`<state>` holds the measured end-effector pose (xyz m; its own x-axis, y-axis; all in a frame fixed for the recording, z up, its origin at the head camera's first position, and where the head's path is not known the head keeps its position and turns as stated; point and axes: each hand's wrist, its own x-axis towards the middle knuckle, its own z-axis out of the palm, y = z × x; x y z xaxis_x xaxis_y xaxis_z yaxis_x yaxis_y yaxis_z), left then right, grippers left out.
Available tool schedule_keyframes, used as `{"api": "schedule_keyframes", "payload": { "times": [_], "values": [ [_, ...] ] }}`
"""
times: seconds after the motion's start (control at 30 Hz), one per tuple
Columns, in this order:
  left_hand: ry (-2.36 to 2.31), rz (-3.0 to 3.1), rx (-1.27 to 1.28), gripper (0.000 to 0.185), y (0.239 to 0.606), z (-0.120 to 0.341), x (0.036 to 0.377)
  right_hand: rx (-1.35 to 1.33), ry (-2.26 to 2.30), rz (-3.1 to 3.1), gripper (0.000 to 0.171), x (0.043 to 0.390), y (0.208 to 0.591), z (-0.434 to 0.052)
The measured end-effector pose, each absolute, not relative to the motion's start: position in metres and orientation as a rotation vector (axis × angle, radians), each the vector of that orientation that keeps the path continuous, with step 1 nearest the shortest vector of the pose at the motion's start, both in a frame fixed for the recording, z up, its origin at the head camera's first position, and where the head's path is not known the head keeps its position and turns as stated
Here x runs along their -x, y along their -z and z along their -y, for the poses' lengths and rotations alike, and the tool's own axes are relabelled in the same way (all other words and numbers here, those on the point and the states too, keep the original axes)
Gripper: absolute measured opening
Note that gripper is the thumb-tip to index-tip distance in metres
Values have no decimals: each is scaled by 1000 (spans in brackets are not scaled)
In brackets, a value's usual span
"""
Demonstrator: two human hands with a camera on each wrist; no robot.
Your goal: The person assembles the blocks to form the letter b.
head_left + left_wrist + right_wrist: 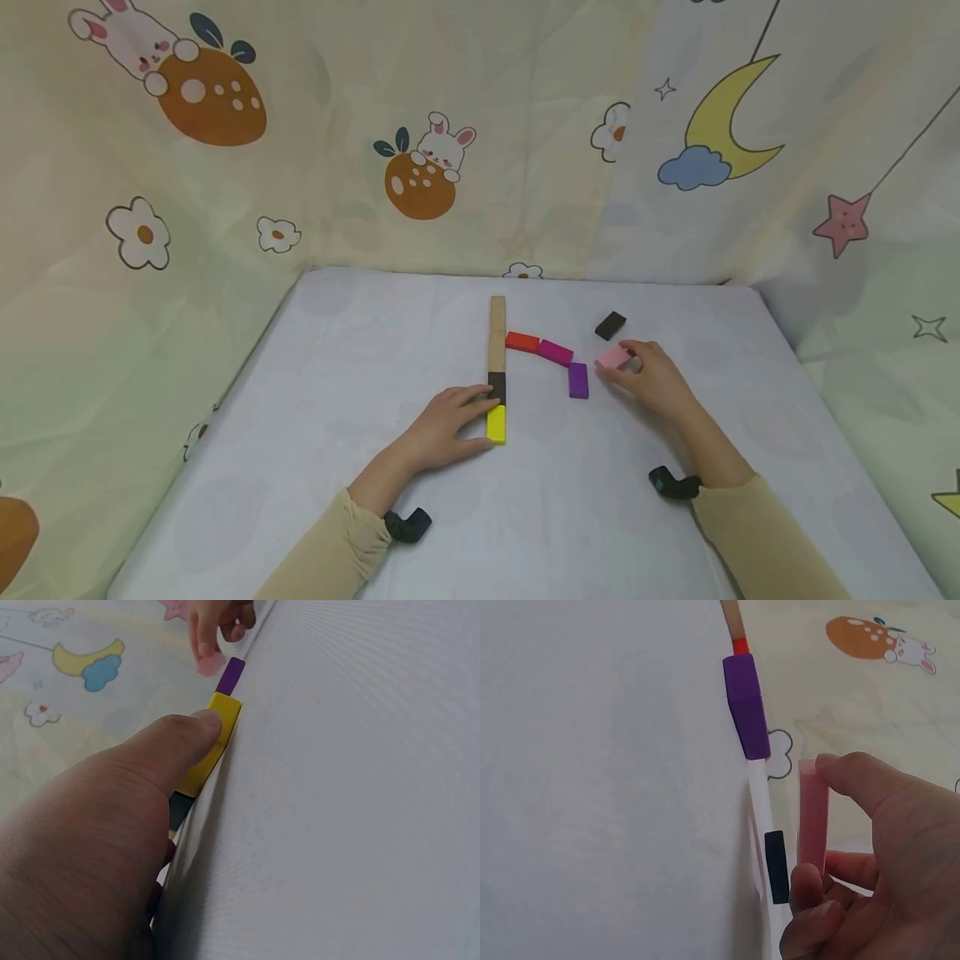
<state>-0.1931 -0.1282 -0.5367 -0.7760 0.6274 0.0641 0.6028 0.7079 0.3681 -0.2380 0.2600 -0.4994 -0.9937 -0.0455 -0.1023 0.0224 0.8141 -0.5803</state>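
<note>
My right hand (651,379) pinches a pink block (615,357) between thumb and fingers, to the right of a purple block (578,380). In the right wrist view the pink block (813,814) stands on end between thumb and fingertips. My left hand (448,429) rests beside a straight column of blocks, its fingers reaching out to a black block (497,386) and its thumb at the near end of a yellow block (496,425). The left wrist view shows that thumb against the yellow block (201,774).
Beyond the black block, light wooden blocks (498,321) extend the column away from me. A red block (522,342) and a magenta block (556,352) curve from it toward the purple one. Another black block (611,326) lies behind my right hand on the white table (360,333).
</note>
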Motion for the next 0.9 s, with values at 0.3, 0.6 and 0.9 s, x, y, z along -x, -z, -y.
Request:
{"api": "schedule_keyframes", "payload": {
  "times": [0.3, 0.6, 0.9],
  "values": [
    [-567, -2840, -1024, 64, 536, 128, 194, -36, 971, -2845, 79, 211, 491, -229],
    [-580, -2837, -1024, 64, 534, 127, 193, 20, 993, -2848, 74, 187, 489, -201],
    [-641, -2833, -1058, 63, 533, 128, 192, 4, 962, -2879, 72, 176, 497, -187]
  ]
}}
